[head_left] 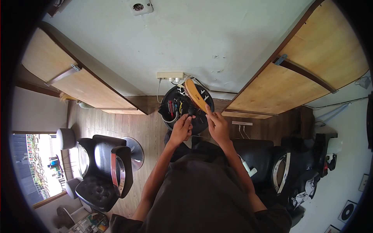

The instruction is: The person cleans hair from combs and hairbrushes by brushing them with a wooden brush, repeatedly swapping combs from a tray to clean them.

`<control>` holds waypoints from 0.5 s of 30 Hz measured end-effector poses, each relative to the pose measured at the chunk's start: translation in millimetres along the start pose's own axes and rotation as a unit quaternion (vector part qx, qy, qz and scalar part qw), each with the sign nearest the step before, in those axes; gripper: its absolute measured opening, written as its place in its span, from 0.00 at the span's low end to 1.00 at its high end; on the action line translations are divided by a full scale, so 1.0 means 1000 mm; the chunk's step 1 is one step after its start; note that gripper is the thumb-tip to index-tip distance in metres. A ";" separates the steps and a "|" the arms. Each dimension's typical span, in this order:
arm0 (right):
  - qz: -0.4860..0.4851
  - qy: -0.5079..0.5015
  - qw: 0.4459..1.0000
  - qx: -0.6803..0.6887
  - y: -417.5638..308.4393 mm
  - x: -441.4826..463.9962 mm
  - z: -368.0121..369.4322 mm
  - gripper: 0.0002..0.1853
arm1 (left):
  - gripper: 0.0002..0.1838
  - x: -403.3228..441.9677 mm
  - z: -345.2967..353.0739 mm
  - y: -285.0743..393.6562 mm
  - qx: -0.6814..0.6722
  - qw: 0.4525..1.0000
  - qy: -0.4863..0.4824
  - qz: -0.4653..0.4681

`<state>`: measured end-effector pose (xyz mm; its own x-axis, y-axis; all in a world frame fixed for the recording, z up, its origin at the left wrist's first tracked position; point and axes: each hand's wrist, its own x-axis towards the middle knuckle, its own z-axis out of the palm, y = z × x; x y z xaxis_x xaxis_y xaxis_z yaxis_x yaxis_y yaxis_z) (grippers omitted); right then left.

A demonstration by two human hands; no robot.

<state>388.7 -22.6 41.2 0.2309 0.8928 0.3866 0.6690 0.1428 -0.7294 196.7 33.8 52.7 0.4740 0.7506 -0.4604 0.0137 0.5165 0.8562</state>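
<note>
Right hand grips a curved yellow wooden brush; left hand seemingly pinches a small dark object; slack fingers could drop either.

Left grip and right grip leave a gap, the brush obstructing beyond.

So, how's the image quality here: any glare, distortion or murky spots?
Head view: strong wide-angle bowing toward the black rounded edges, with the wooden panel looking curved; head view: glare washes out part of the window; head view: the black tray is murky, its small contents hard to tell, while the wooden brush stands out brightly.
</note>
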 end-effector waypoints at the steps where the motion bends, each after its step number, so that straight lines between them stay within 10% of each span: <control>1: -0.005 0.009 1.000 0.003 0.000 0.002 0.001 0.28 | 0.15 -0.001 0.001 0.000 0.014 1.000 0.004 0.003; 15: 0.005 0.012 1.000 -0.012 0.002 -0.014 -0.007 0.30 | 0.16 -0.007 -0.010 -0.002 -0.054 0.998 0.027 -0.034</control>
<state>391.7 -38.1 38.4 0.2541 0.8836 0.3933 0.6836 0.1236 -0.7193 184.8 31.3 52.3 0.4264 0.7326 -0.5305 -0.0525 0.6055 0.7941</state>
